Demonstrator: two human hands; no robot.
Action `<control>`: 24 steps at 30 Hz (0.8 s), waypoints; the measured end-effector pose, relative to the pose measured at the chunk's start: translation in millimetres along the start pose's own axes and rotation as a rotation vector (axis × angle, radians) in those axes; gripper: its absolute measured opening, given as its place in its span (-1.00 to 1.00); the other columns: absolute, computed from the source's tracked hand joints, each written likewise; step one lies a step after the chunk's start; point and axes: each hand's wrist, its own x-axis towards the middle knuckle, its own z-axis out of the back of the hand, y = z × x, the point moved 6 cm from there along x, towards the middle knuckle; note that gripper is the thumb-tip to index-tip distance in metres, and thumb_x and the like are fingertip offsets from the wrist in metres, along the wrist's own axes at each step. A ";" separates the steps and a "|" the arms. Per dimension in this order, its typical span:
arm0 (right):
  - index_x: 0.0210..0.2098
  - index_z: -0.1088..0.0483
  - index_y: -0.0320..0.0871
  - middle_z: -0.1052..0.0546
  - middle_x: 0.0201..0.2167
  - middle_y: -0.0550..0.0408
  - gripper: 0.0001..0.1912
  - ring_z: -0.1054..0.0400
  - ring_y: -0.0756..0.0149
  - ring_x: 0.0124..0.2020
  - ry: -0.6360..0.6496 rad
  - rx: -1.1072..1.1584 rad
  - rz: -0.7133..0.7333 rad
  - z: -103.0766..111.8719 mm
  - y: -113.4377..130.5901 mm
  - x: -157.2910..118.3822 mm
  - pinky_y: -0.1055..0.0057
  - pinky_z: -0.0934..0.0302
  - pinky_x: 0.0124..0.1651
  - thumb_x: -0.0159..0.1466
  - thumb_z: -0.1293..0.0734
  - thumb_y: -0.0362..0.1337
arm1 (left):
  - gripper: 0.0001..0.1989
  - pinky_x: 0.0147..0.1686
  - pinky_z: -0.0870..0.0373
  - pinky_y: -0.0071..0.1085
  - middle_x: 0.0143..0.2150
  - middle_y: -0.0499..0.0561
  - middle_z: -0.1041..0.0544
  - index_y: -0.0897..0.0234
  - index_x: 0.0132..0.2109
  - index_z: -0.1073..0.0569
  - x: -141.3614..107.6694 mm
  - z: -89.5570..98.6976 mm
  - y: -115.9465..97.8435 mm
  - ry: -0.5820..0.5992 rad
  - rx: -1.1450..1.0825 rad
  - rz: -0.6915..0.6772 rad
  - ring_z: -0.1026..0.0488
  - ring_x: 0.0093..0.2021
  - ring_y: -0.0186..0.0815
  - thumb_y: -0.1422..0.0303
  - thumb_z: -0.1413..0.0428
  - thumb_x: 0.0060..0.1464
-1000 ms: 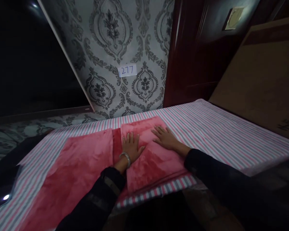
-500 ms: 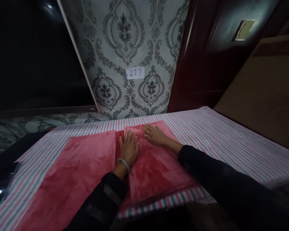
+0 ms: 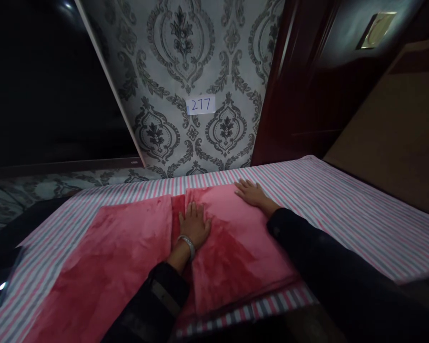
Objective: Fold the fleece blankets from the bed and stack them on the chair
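Observation:
A plush pink-red blanket (image 3: 236,267) lies on a striped cloth (image 3: 343,209), its two sides folded inward with a narrow darker strip between them. My left hand (image 3: 194,226) rests flat on the right folded panel beside that strip, fingers spread, with a bracelet on the wrist. At the far right corner of the same panel, my right hand (image 3: 252,193) lies palm down with its fingers stretched out. Neither hand grips the fabric. My dark sleeves hide parts of the blanket's near side and right edge.
Behind the cloth rises a patterned wall with a paper label (image 3: 200,105) reading 277. A dark screen (image 3: 50,85) hangs at left. A cardboard box (image 3: 396,128) stands at right, near a dark red panel (image 3: 307,95) with a switch plate (image 3: 378,30).
My right hand has slid rightward to the panel's far corner, and the fabric behind it looks smoother and lighter. My left hand has stayed nearly in place on the blanket.

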 end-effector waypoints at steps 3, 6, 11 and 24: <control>0.50 0.01 -0.07 -0.02 0.49 -0.19 -0.34 0.08 -0.16 0.48 0.073 0.018 -0.156 4.2 -44.9 -19.1 -0.37 0.06 0.33 0.50 0.07 0.00 | -0.34 0.34 -0.05 0.32 0.50 0.34 -0.09 0.36 0.46 -0.17 0.6 1.9 -0.8 0.019 -0.006 0.005 0.01 0.51 0.14 0.14 0.11 0.33; 0.52 0.08 -0.16 0.04 0.51 -0.24 -0.30 0.13 -0.16 0.49 0.038 0.027 -0.212 15.1 -59.8 -55.6 -0.33 0.04 0.34 0.49 0.06 0.02 | -0.34 0.37 -0.01 0.29 0.53 0.32 -0.02 0.34 0.47 -0.13 0.8 2.3 -1.9 0.054 0.004 0.025 0.08 0.53 0.06 0.13 0.14 0.34; 0.52 0.06 -0.09 0.03 0.51 -0.14 -0.26 0.15 -0.05 0.50 -0.039 0.049 0.019 26.5 -4.3 -135.6 -0.13 0.06 0.41 0.49 0.04 0.13 | -0.34 0.37 0.00 0.27 0.53 0.30 -0.01 0.33 0.48 -0.10 3.8 4.2 -4.2 0.062 -0.002 0.016 0.10 0.53 0.03 0.10 0.19 0.36; 0.48 -0.06 0.03 0.04 0.52 -0.02 -0.43 0.18 -0.04 0.51 -0.024 0.049 0.199 11.9 110.5 -210.2 -0.20 0.12 0.42 0.52 -0.08 -0.07 | -0.30 0.43 0.05 0.15 0.51 0.24 -0.12 0.27 0.47 -0.15 -110.3 32.0 -71.2 0.025 0.147 -0.347 0.03 0.51 0.07 0.02 0.05 0.34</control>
